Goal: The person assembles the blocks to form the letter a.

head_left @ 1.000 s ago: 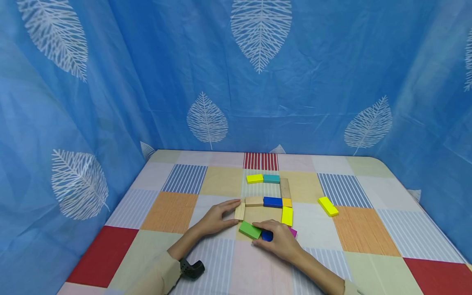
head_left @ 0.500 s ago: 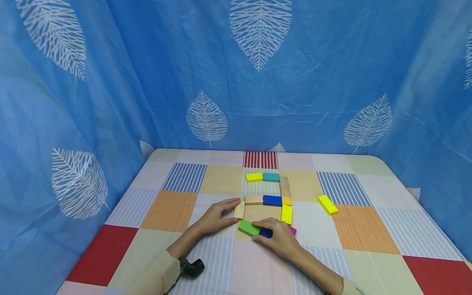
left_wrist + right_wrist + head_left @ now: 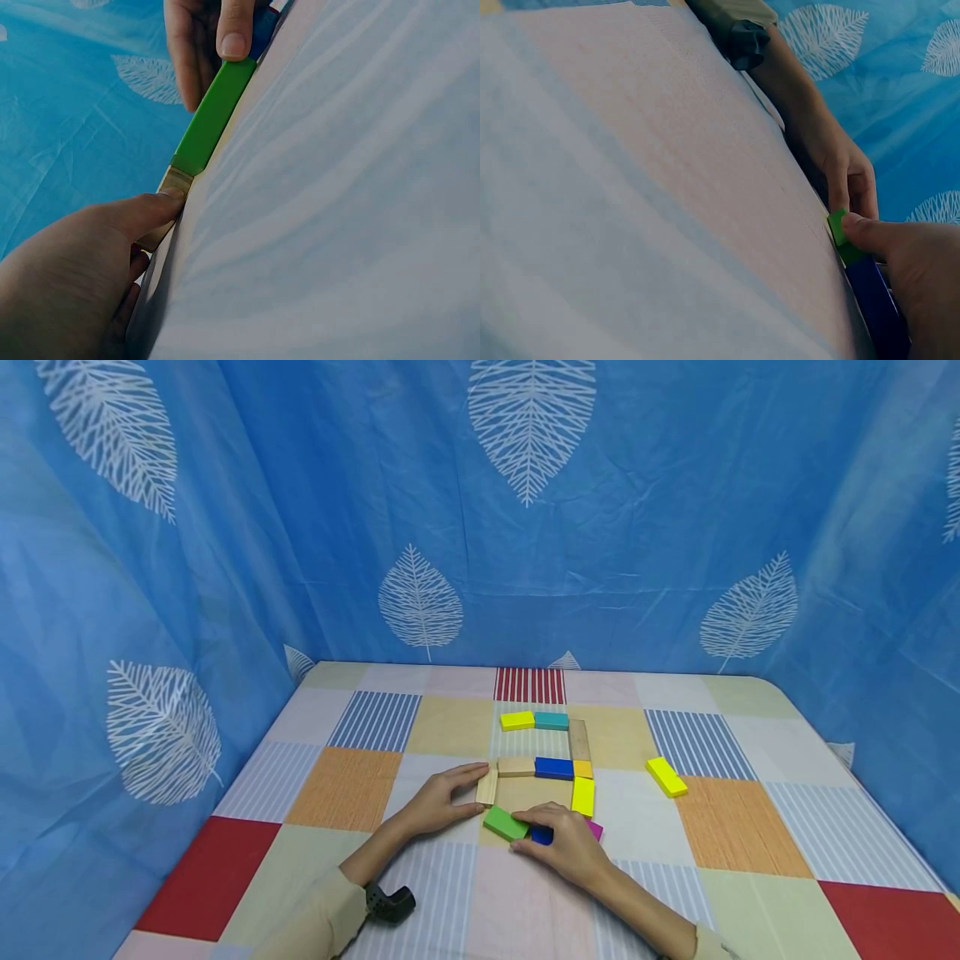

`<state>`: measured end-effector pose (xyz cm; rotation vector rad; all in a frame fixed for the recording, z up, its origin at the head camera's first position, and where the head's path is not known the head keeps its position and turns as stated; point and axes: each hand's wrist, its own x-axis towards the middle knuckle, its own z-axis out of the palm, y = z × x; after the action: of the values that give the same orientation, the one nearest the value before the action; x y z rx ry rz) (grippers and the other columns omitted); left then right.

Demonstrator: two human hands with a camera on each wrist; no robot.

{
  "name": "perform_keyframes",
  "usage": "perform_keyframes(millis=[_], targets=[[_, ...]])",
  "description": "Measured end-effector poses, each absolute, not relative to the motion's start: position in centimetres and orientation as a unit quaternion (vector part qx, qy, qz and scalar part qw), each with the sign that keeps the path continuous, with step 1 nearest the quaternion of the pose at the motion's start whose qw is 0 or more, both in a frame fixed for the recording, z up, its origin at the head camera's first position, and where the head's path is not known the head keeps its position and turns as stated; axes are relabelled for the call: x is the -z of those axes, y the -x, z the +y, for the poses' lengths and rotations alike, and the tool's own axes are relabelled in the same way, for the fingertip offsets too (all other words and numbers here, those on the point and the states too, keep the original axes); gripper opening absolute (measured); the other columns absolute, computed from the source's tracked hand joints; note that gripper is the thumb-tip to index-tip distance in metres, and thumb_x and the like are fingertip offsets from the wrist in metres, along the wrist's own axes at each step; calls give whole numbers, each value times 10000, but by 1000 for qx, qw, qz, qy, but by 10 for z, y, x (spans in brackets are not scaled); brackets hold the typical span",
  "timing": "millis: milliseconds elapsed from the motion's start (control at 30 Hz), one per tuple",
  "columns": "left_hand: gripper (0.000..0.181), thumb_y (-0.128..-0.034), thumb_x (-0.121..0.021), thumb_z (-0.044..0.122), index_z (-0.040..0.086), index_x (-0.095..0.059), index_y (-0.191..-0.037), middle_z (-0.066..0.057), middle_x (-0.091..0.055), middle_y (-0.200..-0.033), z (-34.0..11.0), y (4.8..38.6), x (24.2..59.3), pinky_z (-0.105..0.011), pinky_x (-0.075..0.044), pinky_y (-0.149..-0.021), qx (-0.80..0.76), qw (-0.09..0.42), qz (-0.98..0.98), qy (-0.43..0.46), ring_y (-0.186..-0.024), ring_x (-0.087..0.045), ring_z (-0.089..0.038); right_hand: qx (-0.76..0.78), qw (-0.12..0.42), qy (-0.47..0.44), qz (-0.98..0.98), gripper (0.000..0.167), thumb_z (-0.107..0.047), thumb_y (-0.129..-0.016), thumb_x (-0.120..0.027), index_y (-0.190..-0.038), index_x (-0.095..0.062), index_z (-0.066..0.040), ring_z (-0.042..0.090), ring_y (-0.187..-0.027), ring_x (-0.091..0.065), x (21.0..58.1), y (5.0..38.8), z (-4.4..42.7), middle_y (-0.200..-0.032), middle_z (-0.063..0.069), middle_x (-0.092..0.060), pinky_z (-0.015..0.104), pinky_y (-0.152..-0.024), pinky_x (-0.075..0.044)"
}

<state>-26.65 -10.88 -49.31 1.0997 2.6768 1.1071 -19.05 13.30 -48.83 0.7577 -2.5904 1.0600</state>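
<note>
In the head view my left hand pinches a plain wooden block lengthwise, thumb at its near end and fingers at its far end. My right hand pinches the right part of a green block, which lies slanted on the cloth. In the left wrist view, the green block meets the wooden block at one end. A dark blue block lies partly hidden under my right hand, with a purple block beyond it. The right wrist view shows the blue block against the green one.
Flat blocks form a line: yellow, teal, long wooden, orange, blue, pale wooden and another yellow. A loose yellow block lies right. Blue curtains surround the patchwork-covered table.
The green block and my right fingertips have shifted very slightly left. My left hand keeps its hold on the wooden block, and the other blocks stay in place.
</note>
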Motion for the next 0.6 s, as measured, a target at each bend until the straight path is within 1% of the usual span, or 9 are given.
perform_keyframes(millis=[200,367,467,600], targets=[[591,-856,-664,291,86,-454,-1369,-58,-431,-1397,-108,266,492,-434,-354,-1014,-359,14,860,-362,-1279,-385,-244,-362,128,-261,-886,402,-379,-726,-766,-1059,-711,-160,35,-893,-580,487,190,132,-945,-135,-656,274,-796,-508],[589,-859,-661,289,85,-452,-1370,-62,-433,-1395,-108,267,492,-438,-354,-1013,-358,11,860,-363,-1279,-385,-247,-361,131,-256,-887,444,-391,-716,-771,-1078,-704,-142,39,-906,-575,485,189,133,-965,-127,-657,282,-799,-508],[587,-857,-663,291,90,-456,-1368,-54,-435,-1394,-108,267,493,-431,-350,-1018,-356,11,863,-359,-1280,-384,-242,-350,135,-260,-890,480,-405,-708,-773,-1098,-694,-135,55,-938,-571,481,187,138,-996,-123,-651,314,-817,-502],[585,-857,-664,289,88,-458,-1366,-49,-436,-1394,-107,267,494,-423,-350,-1019,-356,13,863,-359,-1281,-384,-237,-313,148,-269,-899,505,-435,-693,-772,-1103,-690,-152,87,-969,-567,479,183,152,-1012,-120,-646,371,-861,-473]])
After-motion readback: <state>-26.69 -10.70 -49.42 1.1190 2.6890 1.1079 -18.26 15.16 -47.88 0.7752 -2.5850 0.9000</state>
